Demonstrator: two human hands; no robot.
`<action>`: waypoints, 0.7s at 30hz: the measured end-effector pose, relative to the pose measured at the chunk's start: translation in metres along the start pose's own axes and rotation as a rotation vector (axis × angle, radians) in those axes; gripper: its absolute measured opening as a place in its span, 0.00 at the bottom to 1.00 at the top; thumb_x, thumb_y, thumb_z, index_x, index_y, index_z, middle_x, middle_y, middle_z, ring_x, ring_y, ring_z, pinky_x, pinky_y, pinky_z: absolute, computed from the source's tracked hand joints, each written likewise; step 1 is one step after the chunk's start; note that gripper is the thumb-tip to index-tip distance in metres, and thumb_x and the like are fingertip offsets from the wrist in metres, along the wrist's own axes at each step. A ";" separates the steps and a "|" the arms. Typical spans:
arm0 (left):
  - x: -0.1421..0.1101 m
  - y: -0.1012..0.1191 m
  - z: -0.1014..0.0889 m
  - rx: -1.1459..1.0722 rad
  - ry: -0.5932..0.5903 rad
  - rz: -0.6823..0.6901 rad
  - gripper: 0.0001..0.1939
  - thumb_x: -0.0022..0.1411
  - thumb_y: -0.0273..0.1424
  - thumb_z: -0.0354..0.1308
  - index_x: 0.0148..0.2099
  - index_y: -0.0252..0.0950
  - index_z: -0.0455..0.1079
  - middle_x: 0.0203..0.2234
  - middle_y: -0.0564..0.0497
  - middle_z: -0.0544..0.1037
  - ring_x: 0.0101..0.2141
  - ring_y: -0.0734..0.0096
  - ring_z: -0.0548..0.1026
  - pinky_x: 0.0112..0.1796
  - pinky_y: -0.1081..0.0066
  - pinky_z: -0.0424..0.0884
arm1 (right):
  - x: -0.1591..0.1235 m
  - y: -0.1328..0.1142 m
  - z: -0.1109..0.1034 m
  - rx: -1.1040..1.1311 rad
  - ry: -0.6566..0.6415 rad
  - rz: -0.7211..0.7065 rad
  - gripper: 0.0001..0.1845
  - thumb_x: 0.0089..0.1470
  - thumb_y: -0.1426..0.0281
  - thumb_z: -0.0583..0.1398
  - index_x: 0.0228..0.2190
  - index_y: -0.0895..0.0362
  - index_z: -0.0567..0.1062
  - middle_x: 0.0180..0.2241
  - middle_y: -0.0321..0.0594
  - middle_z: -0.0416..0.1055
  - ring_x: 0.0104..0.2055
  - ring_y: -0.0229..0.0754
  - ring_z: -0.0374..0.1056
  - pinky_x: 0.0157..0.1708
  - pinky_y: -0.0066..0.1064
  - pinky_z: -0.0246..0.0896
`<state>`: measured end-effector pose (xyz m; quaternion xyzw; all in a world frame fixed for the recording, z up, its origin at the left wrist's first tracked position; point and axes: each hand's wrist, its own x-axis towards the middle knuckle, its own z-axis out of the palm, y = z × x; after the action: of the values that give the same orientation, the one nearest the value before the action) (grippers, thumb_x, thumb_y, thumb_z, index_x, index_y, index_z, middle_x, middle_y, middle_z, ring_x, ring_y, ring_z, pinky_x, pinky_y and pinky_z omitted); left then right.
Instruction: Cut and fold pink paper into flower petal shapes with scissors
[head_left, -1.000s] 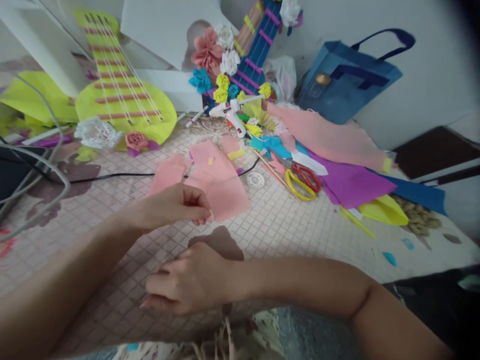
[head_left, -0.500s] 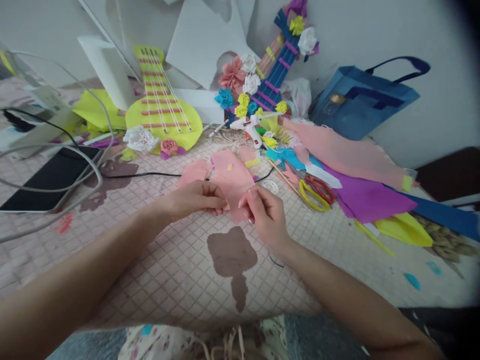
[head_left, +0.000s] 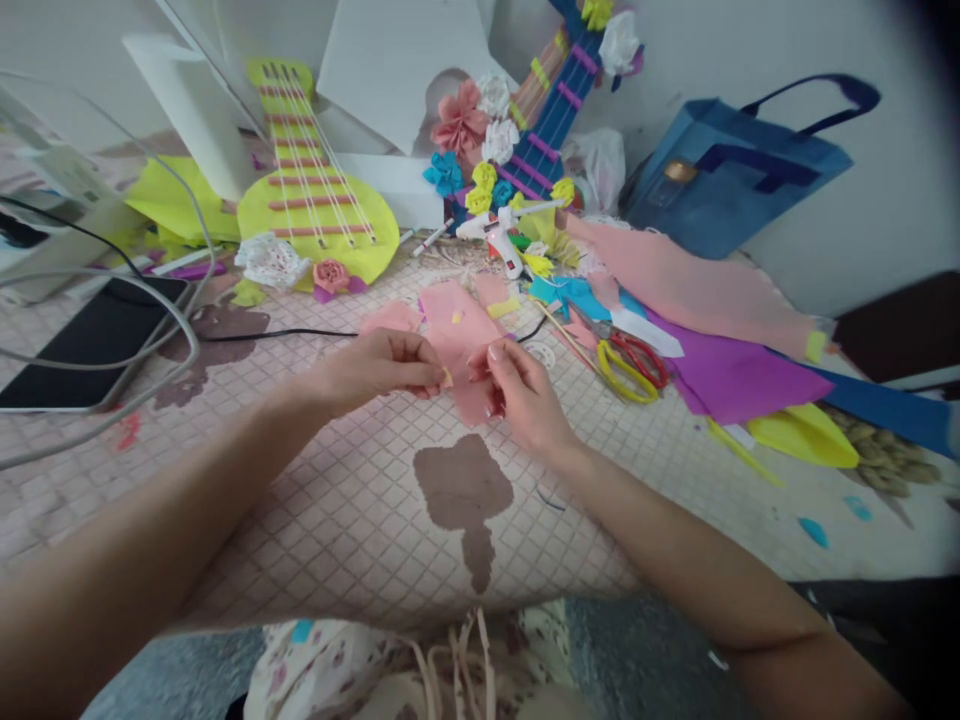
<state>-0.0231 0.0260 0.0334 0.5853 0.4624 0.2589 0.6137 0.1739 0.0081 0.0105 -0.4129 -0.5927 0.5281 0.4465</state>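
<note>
My left hand (head_left: 375,368) and my right hand (head_left: 521,395) meet over the checked mat, fingertips almost touching. The left hand's fingers are pinched on a small yellow-orange scrap (head_left: 447,378). The right hand's fingers are curled and pinched right beside that scrap; whether they grip it too is too small to tell. Just behind both hands lies a pink paper sheet (head_left: 461,335) with a yellow speck on it.
Yellow and red scissors (head_left: 626,362), a white glue gun (head_left: 499,238), purple (head_left: 739,378), pink and yellow paper lie right. A yellow paper guitar (head_left: 315,205), a blue flowered guitar (head_left: 536,125) and a blue bag (head_left: 731,175) stand behind. A black tablet (head_left: 90,340) and cables lie left.
My right hand rose from near my lap to meet the left hand at the scrap. The view shifted, and the left hand kept its pinch.
</note>
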 end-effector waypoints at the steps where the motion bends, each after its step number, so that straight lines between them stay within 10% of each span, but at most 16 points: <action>1: 0.001 0.001 -0.001 0.003 0.025 -0.005 0.07 0.50 0.32 0.62 0.29 0.32 0.70 0.25 0.53 0.76 0.26 0.78 0.71 0.31 0.75 0.69 | 0.001 0.001 0.000 0.007 0.000 0.018 0.19 0.57 0.53 0.51 0.30 0.55 0.69 0.29 0.34 0.66 0.18 0.28 0.55 0.15 0.21 0.51; 9: 0.003 0.019 0.004 -0.230 0.073 0.073 0.06 0.53 0.31 0.60 0.29 0.33 0.70 0.25 0.52 0.75 0.30 0.74 0.74 0.35 0.71 0.69 | 0.009 -0.009 0.016 0.281 -0.112 0.276 0.30 0.53 0.42 0.44 0.31 0.55 0.68 0.29 0.37 0.67 0.18 0.30 0.59 0.12 0.22 0.49; 21: -0.006 0.011 0.007 -0.380 -0.020 0.099 0.08 0.52 0.30 0.63 0.30 0.30 0.70 0.27 0.50 0.77 0.28 0.77 0.74 0.34 0.75 0.69 | 0.000 -0.016 0.008 0.223 -0.158 0.129 0.16 0.56 0.56 0.54 0.31 0.56 0.69 0.24 0.34 0.67 0.21 0.32 0.62 0.18 0.24 0.56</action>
<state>-0.0172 0.0200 0.0444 0.4834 0.3698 0.3657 0.7042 0.1662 0.0044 0.0263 -0.3552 -0.5359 0.6491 0.4067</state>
